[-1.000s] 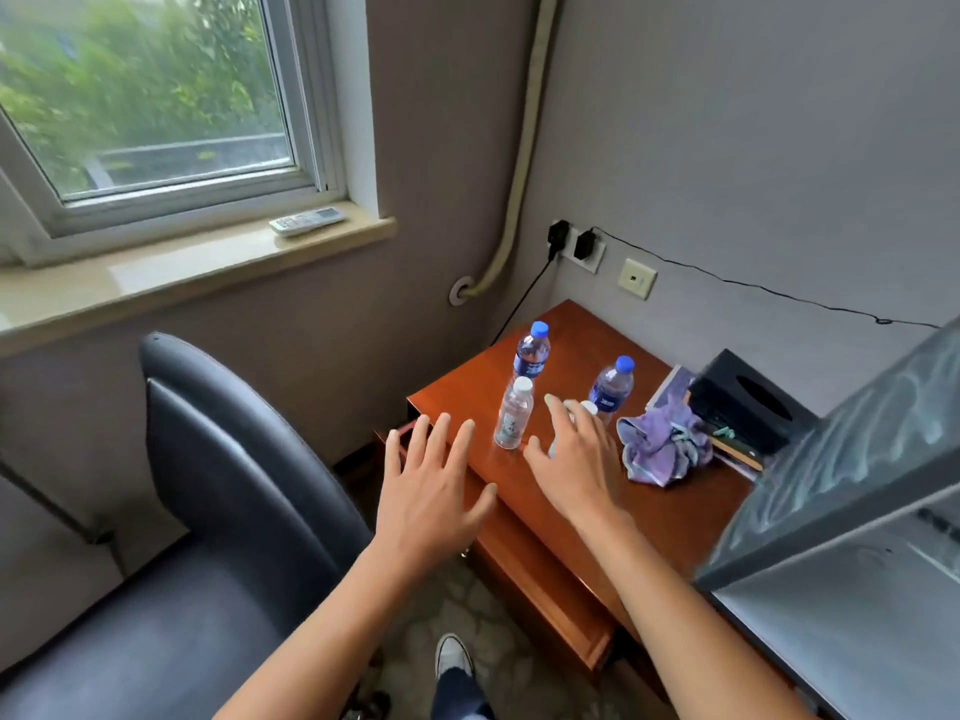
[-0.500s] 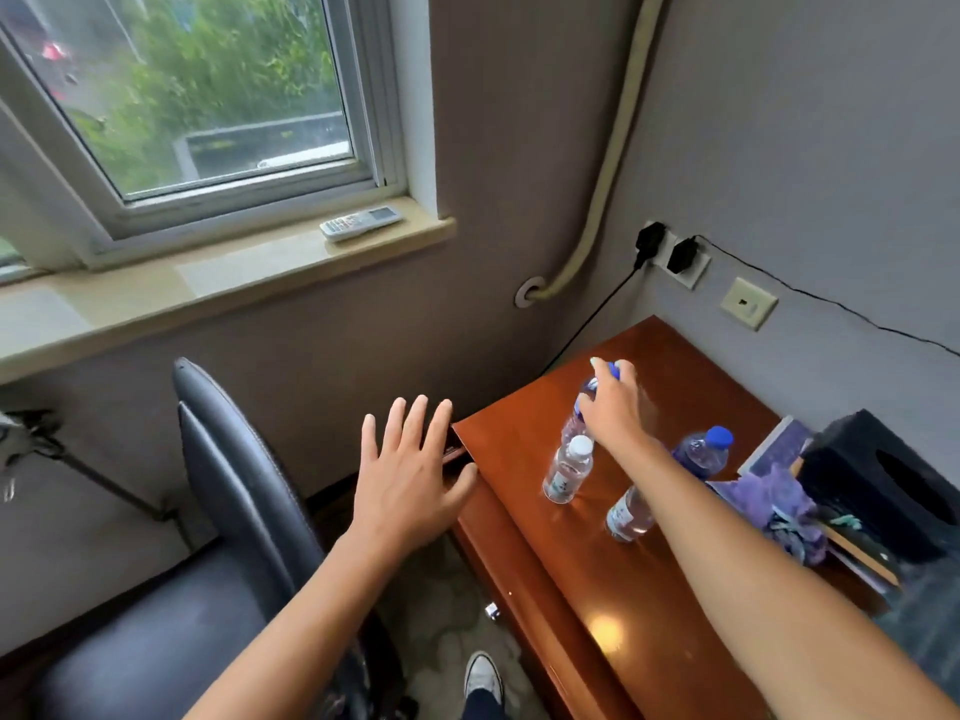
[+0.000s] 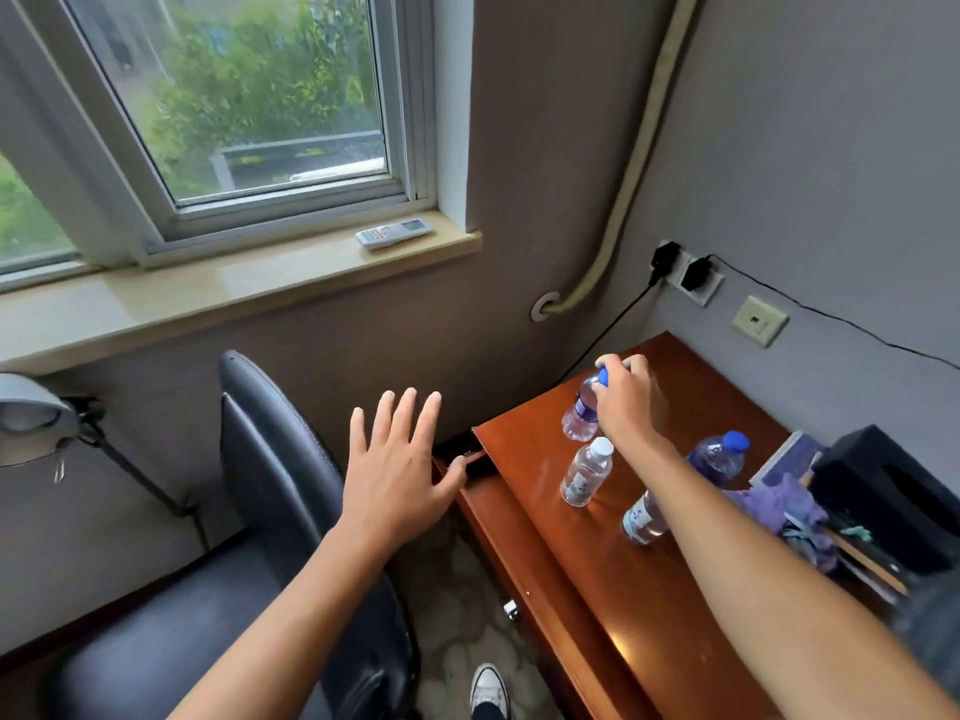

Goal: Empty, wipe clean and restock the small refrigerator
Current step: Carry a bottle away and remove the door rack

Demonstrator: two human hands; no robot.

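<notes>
Several small water bottles stand on the reddish wooden desk (image 3: 670, 589). My right hand (image 3: 626, 394) grips the top of the far blue-capped bottle (image 3: 582, 415), fingers curled round its cap. A white-capped bottle (image 3: 586, 472) stands just in front of it. Another blue-capped bottle (image 3: 719, 458) and a clear bottle (image 3: 641, 522) are partly hidden by my right forearm. My left hand (image 3: 397, 470) hovers with fingers spread, beside the desk's left corner and above the chair, holding nothing. The refrigerator is out of view.
A black leather chair (image 3: 249, 511) stands left of the desk. A purple cloth (image 3: 779, 504), a black tissue box (image 3: 883, 496) and books lie at the desk's right. A remote (image 3: 394, 232) is on the windowsill; a desk lamp (image 3: 31, 418) is far left.
My right hand left the near bottles, reached to the far blue-capped bottle and closed on its top. My view swung left and up, so the refrigerator dropped out of sight.
</notes>
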